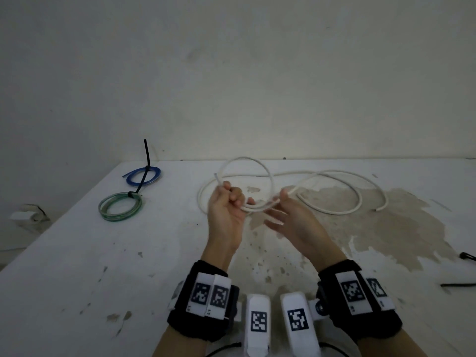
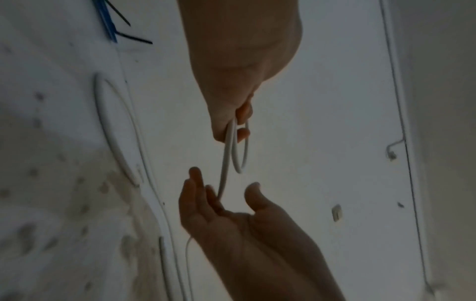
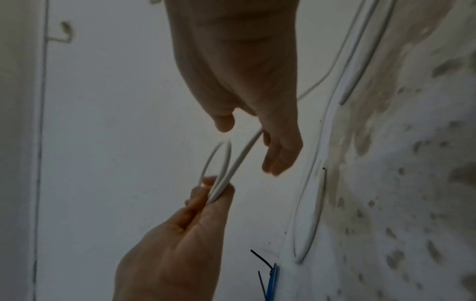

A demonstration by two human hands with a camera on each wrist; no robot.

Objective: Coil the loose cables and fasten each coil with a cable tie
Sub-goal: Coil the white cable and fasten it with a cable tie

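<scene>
Left hand [image 1: 226, 210]: fingers curled round gathered loops of white cable [image 1: 334, 173], held above the tabletop [image 1: 77, 253] centre. Right hand [image 1: 291, 220]: fingers relaxed and straight, cable running across them; whether the thumb pinches it is unclear. Cable remainder: loose, trailing to the far right. Blue coil [image 1: 144, 176] and green coil [image 1: 120, 206]: tied, far left. Spare cable ties [image 1: 458, 284]: near right edge. Risk: the springy loops likely burst open if the left grip slackens while feeding the next turn.
</scene>
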